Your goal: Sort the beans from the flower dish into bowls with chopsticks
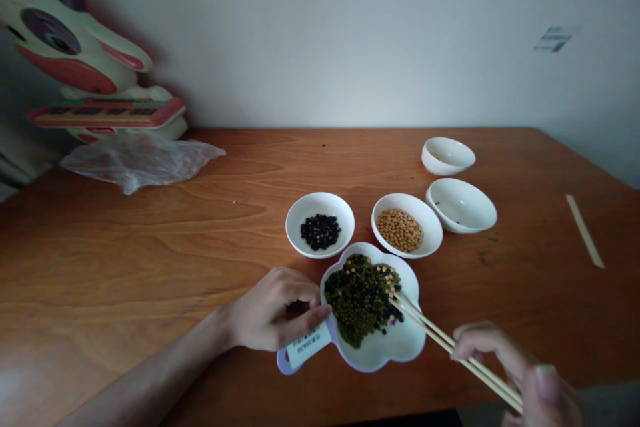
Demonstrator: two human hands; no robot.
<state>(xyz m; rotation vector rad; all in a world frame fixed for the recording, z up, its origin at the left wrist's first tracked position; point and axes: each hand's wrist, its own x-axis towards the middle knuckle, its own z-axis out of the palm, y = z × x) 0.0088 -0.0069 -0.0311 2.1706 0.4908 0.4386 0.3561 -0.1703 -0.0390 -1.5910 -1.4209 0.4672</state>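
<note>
My left hand grips the labelled handle of a white flower-shaped dish. The dish holds a heap of mixed green, black and yellow beans. My right hand holds a pair of wooden chopsticks, their tips resting at the right edge of the heap. Just beyond the dish, a white bowl holds black beans. Another white bowl beside it holds yellow soybeans.
Two more white bowls with a few specks stand at the far right of the wooden table. A pale wooden strip lies at the right. A crumpled plastic bag and a painted figure are at the far left.
</note>
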